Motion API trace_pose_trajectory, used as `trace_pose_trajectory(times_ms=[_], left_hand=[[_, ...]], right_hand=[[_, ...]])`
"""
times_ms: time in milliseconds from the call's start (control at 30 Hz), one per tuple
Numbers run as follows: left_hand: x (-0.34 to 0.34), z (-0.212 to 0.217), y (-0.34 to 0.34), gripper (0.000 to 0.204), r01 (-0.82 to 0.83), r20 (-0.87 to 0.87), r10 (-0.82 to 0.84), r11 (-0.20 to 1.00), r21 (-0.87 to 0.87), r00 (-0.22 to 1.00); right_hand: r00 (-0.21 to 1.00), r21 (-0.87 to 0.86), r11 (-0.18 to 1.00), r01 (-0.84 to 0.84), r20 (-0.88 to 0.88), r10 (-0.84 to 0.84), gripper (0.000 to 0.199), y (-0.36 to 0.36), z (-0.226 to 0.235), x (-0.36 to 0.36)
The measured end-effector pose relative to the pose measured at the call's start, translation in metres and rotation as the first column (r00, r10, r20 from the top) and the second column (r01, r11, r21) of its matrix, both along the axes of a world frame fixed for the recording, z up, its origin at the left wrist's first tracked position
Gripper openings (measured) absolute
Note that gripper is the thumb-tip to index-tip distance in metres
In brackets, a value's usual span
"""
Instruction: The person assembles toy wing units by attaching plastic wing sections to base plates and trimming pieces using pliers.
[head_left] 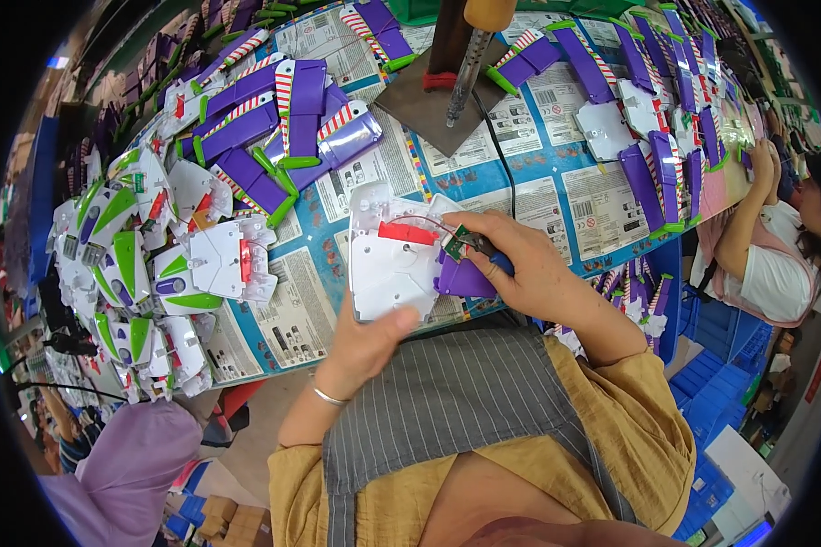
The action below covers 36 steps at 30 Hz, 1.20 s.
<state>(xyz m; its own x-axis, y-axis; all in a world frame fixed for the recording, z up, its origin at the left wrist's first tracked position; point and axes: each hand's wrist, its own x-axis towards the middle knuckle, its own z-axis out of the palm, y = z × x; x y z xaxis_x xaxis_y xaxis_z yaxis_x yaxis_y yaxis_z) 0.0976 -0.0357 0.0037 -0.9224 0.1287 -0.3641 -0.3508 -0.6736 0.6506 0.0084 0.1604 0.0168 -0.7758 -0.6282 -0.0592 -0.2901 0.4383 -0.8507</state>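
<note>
My left hand [360,339] grips the lower edge of a white plastic toy shell [388,278], thumb on top of it. A red strip [407,233] lies across the shell's upper part, and a thin wire runs from there to a small green circuit board [456,242]. Closed around that board is my right hand [534,273], at the shell's right side. A dark blue piece like a tool handle [495,259] also shows between its fingers; its kind is unclear. Below the right fingers sits a purple plastic part [463,279], partly hidden.
White and green toy shells [119,264] pile up at left. Purple wings with striped edges [246,128] lie behind them and at far right. A metal-shafted tool with an amber handle [470,77] hangs over a brown plate [442,132]. Another person [762,237] works at right.
</note>
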Motion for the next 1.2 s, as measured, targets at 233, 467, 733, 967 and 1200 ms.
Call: trace_pose_trajectory(times_ms=[233,467,733,967,1200], left_hand=[[-0.002,-0.015,0.026,0.046,-0.142,-0.054,0.132,0.924,-0.354,0.99],[-0.004,-0.015,0.023,0.049,-0.132,0.03,0.148,0.943,-0.305,0.989],[0.0,-0.014,0.023,0.052,-0.109,0.047,0.128,0.951,-0.29,0.991],[-0.001,-0.015,0.019,0.056,-0.102,0.091,0.126,0.967,-0.235,0.988],[0.001,-0.016,0.018,0.055,-0.115,0.049,0.132,0.959,-0.26,0.99]], right_hand=[[0.996,0.004,0.996,0.084,-0.012,-0.084,0.033,0.003,-0.007,-0.001],[0.973,-0.247,0.953,0.175,-0.104,-0.205,0.035,0.019,0.003,-0.013],[0.874,-0.142,0.986,0.086,-0.464,-0.144,0.039,-0.001,-0.005,-0.024],[0.921,0.029,0.994,-0.109,-0.372,0.113,0.041,0.013,0.004,-0.025],[0.878,0.372,0.919,0.126,-0.473,0.071,0.045,0.023,0.003,-0.031]])
